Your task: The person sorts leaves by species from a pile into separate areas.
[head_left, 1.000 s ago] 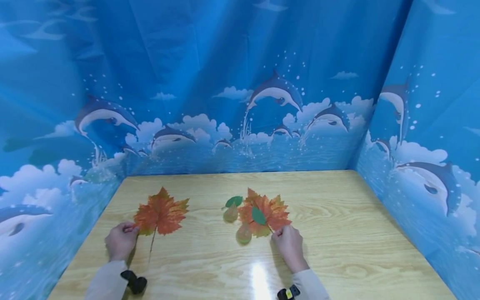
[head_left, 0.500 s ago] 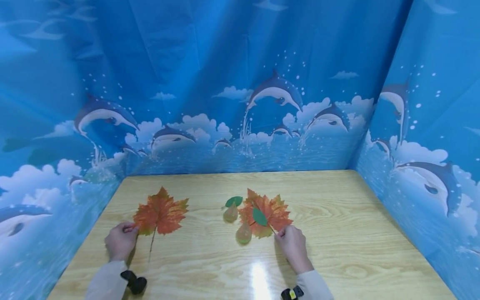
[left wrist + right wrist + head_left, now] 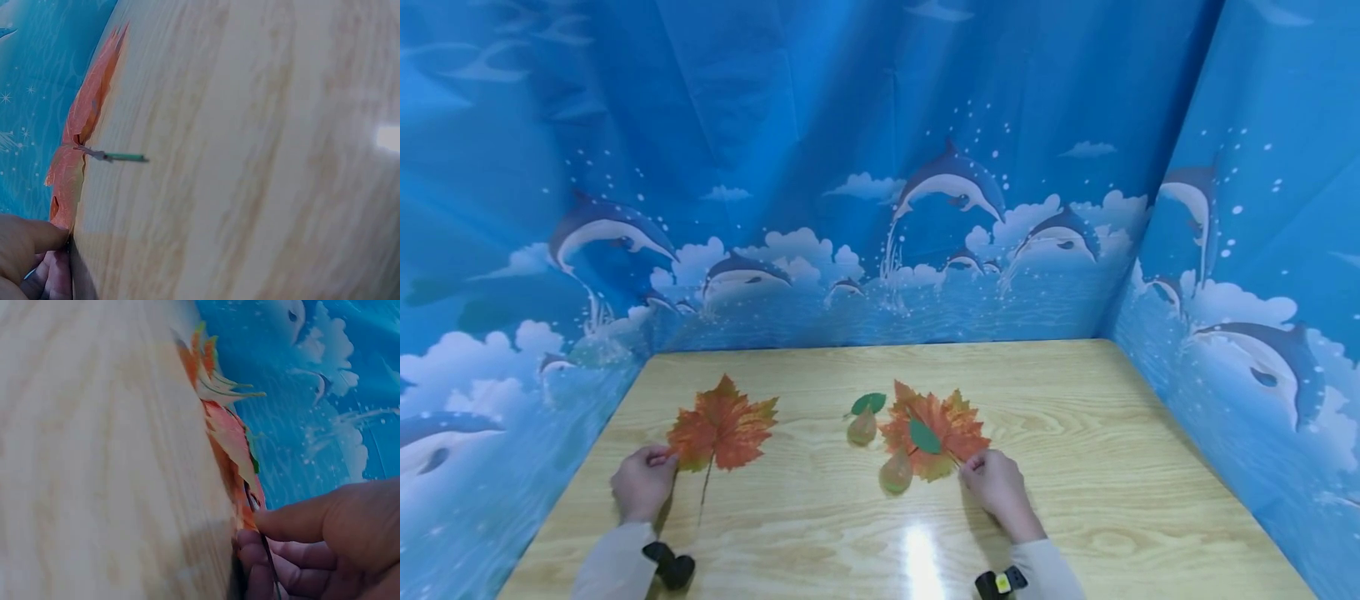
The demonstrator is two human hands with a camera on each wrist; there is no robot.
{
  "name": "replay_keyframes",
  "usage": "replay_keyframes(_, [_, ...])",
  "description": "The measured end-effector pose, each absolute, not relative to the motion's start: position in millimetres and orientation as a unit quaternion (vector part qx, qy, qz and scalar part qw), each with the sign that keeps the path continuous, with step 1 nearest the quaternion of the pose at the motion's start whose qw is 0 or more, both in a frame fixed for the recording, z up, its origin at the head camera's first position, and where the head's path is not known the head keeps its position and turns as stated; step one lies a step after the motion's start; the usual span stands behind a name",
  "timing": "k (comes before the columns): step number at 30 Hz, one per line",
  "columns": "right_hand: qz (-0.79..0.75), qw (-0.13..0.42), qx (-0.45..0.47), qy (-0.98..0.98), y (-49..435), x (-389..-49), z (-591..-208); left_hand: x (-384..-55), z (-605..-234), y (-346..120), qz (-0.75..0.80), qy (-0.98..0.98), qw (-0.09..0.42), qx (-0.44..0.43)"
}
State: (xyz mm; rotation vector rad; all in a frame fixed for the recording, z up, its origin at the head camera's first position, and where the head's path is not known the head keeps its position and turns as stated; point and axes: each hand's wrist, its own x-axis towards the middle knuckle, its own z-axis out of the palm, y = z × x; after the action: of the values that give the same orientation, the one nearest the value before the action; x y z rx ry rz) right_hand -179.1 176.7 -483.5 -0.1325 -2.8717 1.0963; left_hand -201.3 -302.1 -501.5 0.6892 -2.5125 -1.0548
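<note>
On the left of the table lies an orange-red maple leaf (image 3: pixel 722 425) with a thin stem; in the left wrist view this leaf (image 3: pixel 78 119) is seen almost edge-on. My left hand (image 3: pixel 644 483) pinches its lower left edge between thumb and finger. To the right is a second maple leaf (image 3: pixel 936 429), with a small green leaf (image 3: pixel 925 436) on top. My right hand (image 3: pixel 1000 492) pinches this one by its stem; in the right wrist view the dark stem (image 3: pixel 270 562) runs between thumb and fingers. A pear (image 3: pixel 896 472) touches or overlaps the leaf's lower left edge.
Another pear (image 3: pixel 862 427) lies left of the right maple leaf, below a second green leaf (image 3: pixel 868 403). The light wooden table (image 3: pixel 1112 467) ends at a blue dolphin-print curtain (image 3: pixel 850 167) at the back and both sides. Light glares off the table's front middle.
My right hand has slid right and slightly toward me, drawing the right maple leaf and its green leaf along. The nearer pear has shifted slightly right. My left hand stays put.
</note>
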Motion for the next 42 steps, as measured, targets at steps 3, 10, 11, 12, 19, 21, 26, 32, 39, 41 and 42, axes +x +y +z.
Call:
replay_keyframes(3, [0.389,0.005,-0.046,-0.92,183.3,-178.3,-479.4,-201.5,-500.7,-302.1,-0.373,-0.881,0.16,0.245])
replay_keyframes(10, [0.425,0.016,-0.067,-0.903,188.6,-178.9,-479.3,-200.7,-499.1,-300.3,-0.37,-0.881,0.158,0.249])
replay_keyframes(11, [0.427,0.019,-0.071,-0.901,188.7,-179.1,-479.8,-200.6,-499.0,-299.9,-0.372,-0.88,0.156,0.251])
replay_keyframes(12, [0.429,0.023,-0.071,-0.9,188.9,-179.4,-480.5,-200.9,-499.3,-299.6,-0.373,-0.879,0.157,0.252])
replay_keyframes(19, [0.431,0.056,-0.069,-0.898,189.1,-181.3,-483.1,-202.1,-503.3,-300.9,-0.366,-0.88,0.168,0.252])
replay_keyframes(21, [0.43,0.063,-0.069,-0.898,189.3,-181.9,-482.8,-202.0,-503.7,-301.3,-0.364,-0.881,0.171,0.248])
replay_keyframes(26, [0.441,0.072,-0.082,-0.891,190.7,-184.4,-481.3,-201.2,-503.3,-301.8,-0.365,-0.883,0.172,0.24])
replay_keyframes(32, [0.45,0.088,-0.104,-0.883,194.4,-189.7,-480.1,-200.5,-501.8,-301.6,-0.367,-0.884,0.177,0.231])
replay_keyframes(39, [0.456,0.134,-0.119,-0.872,196.2,-193.4,-473.8,-200.4,-501.0,-300.7,-0.365,-0.884,0.183,0.228])
replay_keyframes(41, [0.457,0.146,-0.117,-0.87,194.9,-195.0,-471.5,-200.3,-501.1,-301.2,-0.365,-0.885,0.182,0.227])
replay_keyframes(42, [0.459,0.15,-0.115,-0.868,193.7,-196.4,-470.5,-200.2,-501.0,-301.4,-0.366,-0.884,0.181,0.226])
